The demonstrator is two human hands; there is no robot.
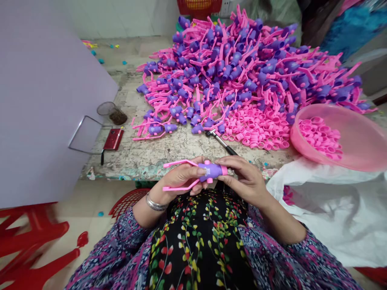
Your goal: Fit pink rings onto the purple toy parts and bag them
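My left hand (178, 181) grips a purple and pink plastic toy piece (208, 171) with two long pink prongs pointing left. My right hand (244, 179) pinches the pink ring end of the same piece from the right. Both hands are held over my lap, just in front of the worn table's (151, 157) near edge. On the table behind lies a big heap of the same purple and pink pieces (242, 68), with a pile of loose pink rings (256, 129) in front of it.
A pink bowl (356, 141) with pink rings sits at the right over a white sack (332, 209). A small hammer (220, 141), a red phone (113, 139) and a glass cup (111, 112) lie on the table. Red plastic stool at lower left (30, 249).
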